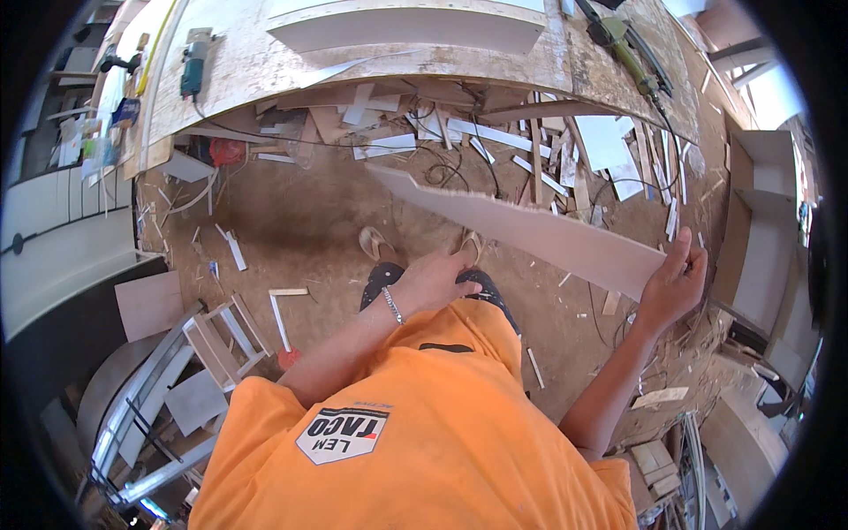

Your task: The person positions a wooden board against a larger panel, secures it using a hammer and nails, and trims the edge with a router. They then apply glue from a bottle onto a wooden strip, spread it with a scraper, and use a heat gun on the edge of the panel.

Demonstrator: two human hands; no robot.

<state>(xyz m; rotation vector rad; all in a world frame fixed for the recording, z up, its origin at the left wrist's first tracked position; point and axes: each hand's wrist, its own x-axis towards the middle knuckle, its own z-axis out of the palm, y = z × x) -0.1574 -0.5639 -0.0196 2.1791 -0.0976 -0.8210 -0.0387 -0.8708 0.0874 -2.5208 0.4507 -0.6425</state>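
My right hand [674, 283] is closed on the right end of a long, thin wooden board [548, 237]. The board is pinkish-brown, has a jagged upper edge and narrows to a ragged tip at its far left. It slants across in front of me above the floor. My left hand [435, 281], with a chain bracelet on the wrist, hangs in front of my waist. Its fingers are loosely apart with nothing in them, and it does not touch the board.
Ahead stands a worn workbench [238, 79] with a long panel box [406, 34], a teal power tool [194, 66] and a green power tool [618, 53]. Offcuts [609, 146] and cords litter the floor beneath. Wooden frames [221, 344] lie left; a cabinet carcass [760, 221] stands right.
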